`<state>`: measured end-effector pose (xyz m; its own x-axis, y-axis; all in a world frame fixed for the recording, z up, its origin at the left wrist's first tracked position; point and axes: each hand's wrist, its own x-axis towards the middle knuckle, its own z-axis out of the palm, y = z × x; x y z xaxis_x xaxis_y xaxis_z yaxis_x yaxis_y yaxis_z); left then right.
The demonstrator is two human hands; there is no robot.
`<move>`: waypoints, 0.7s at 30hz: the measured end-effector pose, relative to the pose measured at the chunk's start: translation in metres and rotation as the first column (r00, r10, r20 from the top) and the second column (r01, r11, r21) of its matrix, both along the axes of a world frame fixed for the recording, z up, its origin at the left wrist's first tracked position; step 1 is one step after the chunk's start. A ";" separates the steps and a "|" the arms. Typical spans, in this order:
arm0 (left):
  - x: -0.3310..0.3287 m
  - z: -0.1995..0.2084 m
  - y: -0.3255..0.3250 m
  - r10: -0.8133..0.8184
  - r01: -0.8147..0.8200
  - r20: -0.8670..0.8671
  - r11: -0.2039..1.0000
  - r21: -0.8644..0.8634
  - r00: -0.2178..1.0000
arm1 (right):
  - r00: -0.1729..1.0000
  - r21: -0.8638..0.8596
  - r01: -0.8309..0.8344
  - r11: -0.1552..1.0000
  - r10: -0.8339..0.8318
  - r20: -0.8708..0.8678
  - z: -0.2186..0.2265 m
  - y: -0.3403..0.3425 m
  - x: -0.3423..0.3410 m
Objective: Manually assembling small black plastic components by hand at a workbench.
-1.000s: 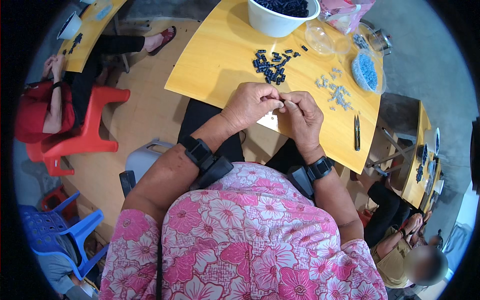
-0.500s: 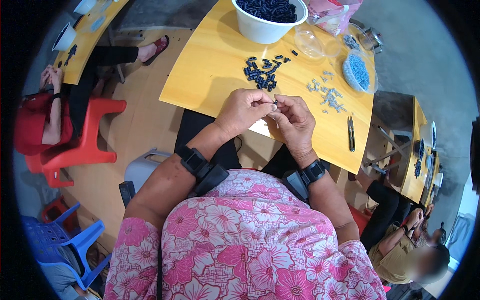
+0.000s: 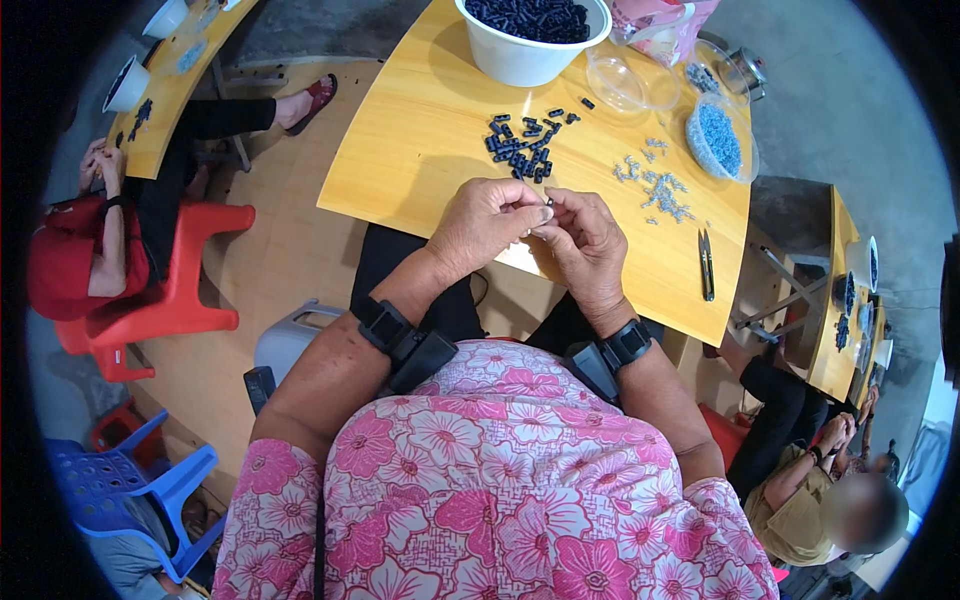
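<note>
My left hand (image 3: 482,226) and my right hand (image 3: 586,236) meet above the table's near edge, both with fingers pinched. A tiny dark piece (image 3: 549,202) shows at the fingertips of my right hand; most of it is covered by the fingers. What my left thumb and fingers pinch is hidden. Just beyond my hands lies a loose pile of small black plastic parts (image 3: 522,150). Right of them, small clear-bluish pieces (image 3: 662,190) are scattered on the yellow table (image 3: 400,150).
A white tub (image 3: 530,55) of black parts stands at the back, beside clear plastic lids (image 3: 618,82) and a pink bag (image 3: 665,30). A clear bowl (image 3: 715,140) holds blue pieces. Black thread snips (image 3: 707,265) lie near the right edge. Other people sit at tables left and right.
My hands keep their pinch at nearly the same spot, with only a slight shift of the fingers. The whole view has moved a little.
</note>
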<state>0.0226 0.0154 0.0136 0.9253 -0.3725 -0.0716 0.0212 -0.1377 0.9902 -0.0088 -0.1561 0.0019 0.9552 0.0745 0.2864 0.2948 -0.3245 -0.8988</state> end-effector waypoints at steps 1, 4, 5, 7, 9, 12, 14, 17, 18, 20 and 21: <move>0.001 0.000 0.000 -0.006 0.006 -0.015 1.000 0.010 1.000 | 1.000 -0.009 0.002 1.000 -0.002 -0.001 0.000 0.000 0.000; 0.000 -0.001 -0.002 -0.001 0.001 -0.007 0.999 -0.034 1.000 | 1.000 -0.099 0.008 0.995 -0.008 -0.001 0.004 -0.002 0.000; 0.000 -0.001 -0.001 -0.002 0.002 -0.007 0.999 -0.032 1.000 | 1.000 -0.097 0.009 0.995 -0.009 -0.001 0.004 -0.001 0.000; -0.001 -0.001 -0.001 -0.012 0.012 0.001 1.000 -0.028 1.000 | 1.000 -0.103 0.007 0.995 -0.004 0.028 0.006 0.000 0.000; -0.002 -0.004 -0.001 0.002 -0.001 0.027 0.998 -0.069 1.000 | 1.000 -0.133 0.007 0.991 -0.004 0.022 0.013 0.000 0.000; -0.004 0.002 -0.002 -0.028 0.032 0.042 0.994 -0.103 0.999 | 1.000 -0.168 0.002 0.986 0.001 0.016 0.012 -0.001 0.000; -0.004 0.003 -0.001 -0.065 0.068 0.034 0.993 -0.093 0.997 | 1.000 -0.170 -0.010 0.985 0.013 0.018 0.010 0.000 0.001; -0.004 -0.002 -0.001 -0.073 0.073 0.008 0.991 -0.115 0.997 | 1.000 -0.155 -0.025 0.988 0.024 -0.007 0.012 0.001 0.000; -0.005 -0.003 -0.001 -0.072 0.074 0.019 0.989 -0.126 0.997 | 0.999 -0.160 -0.037 0.986 0.035 -0.015 0.014 0.001 0.001; -0.004 -0.004 -0.001 -0.073 0.076 0.027 0.988 -0.137 0.997 | 0.999 -0.164 -0.049 0.985 0.045 -0.026 0.016 0.002 0.001; -0.004 -0.003 -0.001 -0.073 0.077 0.036 0.989 -0.125 0.997 | 0.998 -0.169 -0.057 0.984 0.055 -0.019 0.016 0.001 0.001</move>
<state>0.0185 0.0147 0.0107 0.8952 -0.4456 0.0088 -0.0154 -0.0113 0.9998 -0.0075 -0.1547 0.0183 0.9522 0.1740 0.2511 0.3039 -0.4555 -0.8368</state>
